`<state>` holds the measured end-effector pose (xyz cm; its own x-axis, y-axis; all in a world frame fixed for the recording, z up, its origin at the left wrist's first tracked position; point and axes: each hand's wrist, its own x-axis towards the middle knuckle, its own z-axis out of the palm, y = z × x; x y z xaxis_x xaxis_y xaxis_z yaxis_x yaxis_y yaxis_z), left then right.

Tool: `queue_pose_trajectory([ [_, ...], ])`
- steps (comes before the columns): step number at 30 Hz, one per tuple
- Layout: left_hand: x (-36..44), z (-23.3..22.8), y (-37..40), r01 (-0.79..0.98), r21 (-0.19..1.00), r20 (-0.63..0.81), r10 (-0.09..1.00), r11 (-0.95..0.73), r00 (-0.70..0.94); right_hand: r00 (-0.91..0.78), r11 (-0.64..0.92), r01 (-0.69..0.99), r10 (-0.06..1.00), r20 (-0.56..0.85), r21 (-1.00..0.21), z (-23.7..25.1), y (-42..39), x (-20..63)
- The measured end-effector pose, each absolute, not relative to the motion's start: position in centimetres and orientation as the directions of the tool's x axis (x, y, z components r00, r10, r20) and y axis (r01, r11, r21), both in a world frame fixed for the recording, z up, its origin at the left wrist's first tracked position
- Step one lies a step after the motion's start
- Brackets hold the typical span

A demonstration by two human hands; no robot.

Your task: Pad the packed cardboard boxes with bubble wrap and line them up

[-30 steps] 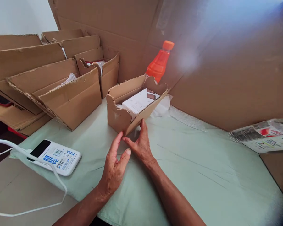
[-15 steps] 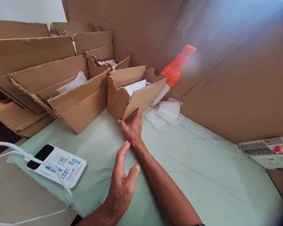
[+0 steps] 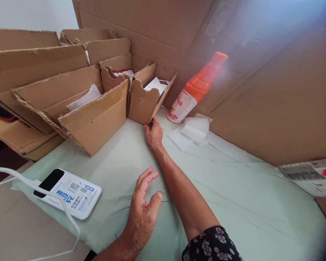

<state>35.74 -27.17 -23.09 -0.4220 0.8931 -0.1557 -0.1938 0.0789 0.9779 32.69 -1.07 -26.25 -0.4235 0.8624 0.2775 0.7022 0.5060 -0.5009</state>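
Observation:
My right hand (image 3: 154,135) reaches forward to a small open cardboard box (image 3: 142,103) holding white pieces. Its thumb and fingers are apart at the box's lower near corner, pushing against it rather than wrapped round it. A small dark patch shows between thumb and fingers; I cannot make out what it is. Nearer to me, my left hand (image 3: 143,212) hovers over the green cloth (image 3: 233,210), palm turned sideways, fingers spread, holding nothing. The box now stands close beside another cardboard box (image 3: 97,116) with bubble wrap (image 3: 85,98) inside.
An orange drink bottle (image 3: 197,87) stands right of the small box. White foam sheets (image 3: 194,128) lie before it. At the left are a white power bank (image 3: 67,194) with a cable (image 3: 24,177) and more cardboard boxes (image 3: 38,65). A plastic-wrapped packet (image 3: 312,175) lies at the right edge.
My right hand has pushed the small box away and to the left, against the neighbouring boxes, uncovering the bottle's label. My left hand has barely moved; its fingers are a little more spread.

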Motion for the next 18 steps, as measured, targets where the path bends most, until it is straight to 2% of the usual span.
queue_pose_trajectory([
  [6,35.5,-23.3,-27.1,-0.137,0.985,-0.156,0.887,0.106,-0.435,-0.548,0.582,0.684,0.808,0.217,-0.44,-25.7,-7.3,38.0],
  [8,35.4,-23.4,-27.0,-0.093,0.991,-0.127,0.89,0.096,-0.438,-0.514,0.545,0.72,0.835,0.197,-0.43,-25.5,-7.2,41.2],
  [13,34.5,-23.9,-27.3,0.077,0.991,-0.064,0.901,0.106,-0.429,-0.282,0.323,0.854,0.946,0.158,-0.408,-24.3,-5.3,50.4],
  [15,34.1,-24.2,-27.4,0.163,0.976,-0.058,0.9,0.141,-0.433,-0.278,0.312,0.864,0.95,0.142,-0.396,-23.9,-6.8,53.3],
  [18,34.0,-24.4,-27.4,0.296,0.931,-0.058,0.89,0.211,-0.453,-0.355,0.378,0.84,0.925,0.133,-0.39,-24.3,-11.9,56.2],
])
